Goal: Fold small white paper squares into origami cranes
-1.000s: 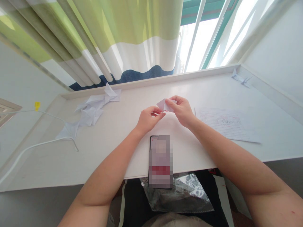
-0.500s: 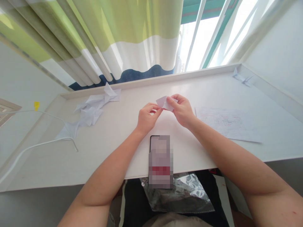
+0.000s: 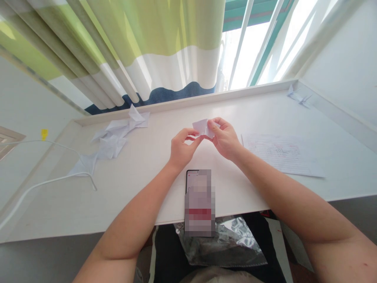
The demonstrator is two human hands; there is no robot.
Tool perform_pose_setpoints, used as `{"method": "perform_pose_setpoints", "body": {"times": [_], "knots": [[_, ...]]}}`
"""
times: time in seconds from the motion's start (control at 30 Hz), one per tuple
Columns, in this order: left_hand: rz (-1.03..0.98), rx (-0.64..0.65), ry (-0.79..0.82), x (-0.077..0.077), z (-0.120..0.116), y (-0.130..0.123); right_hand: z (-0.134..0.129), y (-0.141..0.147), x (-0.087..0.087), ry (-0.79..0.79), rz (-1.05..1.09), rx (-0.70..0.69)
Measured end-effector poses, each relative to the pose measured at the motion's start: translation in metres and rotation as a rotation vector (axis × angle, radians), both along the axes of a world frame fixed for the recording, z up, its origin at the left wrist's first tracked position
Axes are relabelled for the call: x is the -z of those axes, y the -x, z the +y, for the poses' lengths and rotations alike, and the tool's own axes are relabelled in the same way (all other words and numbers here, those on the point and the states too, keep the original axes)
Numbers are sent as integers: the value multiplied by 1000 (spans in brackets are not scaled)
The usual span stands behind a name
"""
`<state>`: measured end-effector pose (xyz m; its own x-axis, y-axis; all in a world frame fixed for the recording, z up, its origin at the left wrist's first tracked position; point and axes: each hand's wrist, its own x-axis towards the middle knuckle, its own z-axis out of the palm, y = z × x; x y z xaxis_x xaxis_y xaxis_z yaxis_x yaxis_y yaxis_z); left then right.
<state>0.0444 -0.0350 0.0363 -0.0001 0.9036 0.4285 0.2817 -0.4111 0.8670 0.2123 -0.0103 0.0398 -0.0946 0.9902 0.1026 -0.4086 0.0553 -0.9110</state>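
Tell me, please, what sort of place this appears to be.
It looks like a desk area in a room, possibly at home: a white desk sits below a green, white and blue curtain, beside a bright window.

No text is showing legibly: the black-edged rectangular phone (image 3: 200,196) is displaying a pixelated screen, and right of the phone the white lined paper sheet (image 3: 284,155) is carrying markings too small to read.
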Motion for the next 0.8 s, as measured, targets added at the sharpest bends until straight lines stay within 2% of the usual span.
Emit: {"method": "perform_pose_setpoints", "body": {"times": [0.17, 0.4, 0.67, 0.8], "knots": [[-31, -39, 1, 3, 3, 2, -2, 2, -1, 12, 39, -38], [-294, -7, 112, 5, 10, 2, -4, -1, -4, 18, -61, -82], [-276, 78, 203, 3, 6, 2, -4, 2, 0, -92, -181, 67], [-276, 91, 166, -2, 4, 2, -5, 4, 1, -114, -193, 91]]}}
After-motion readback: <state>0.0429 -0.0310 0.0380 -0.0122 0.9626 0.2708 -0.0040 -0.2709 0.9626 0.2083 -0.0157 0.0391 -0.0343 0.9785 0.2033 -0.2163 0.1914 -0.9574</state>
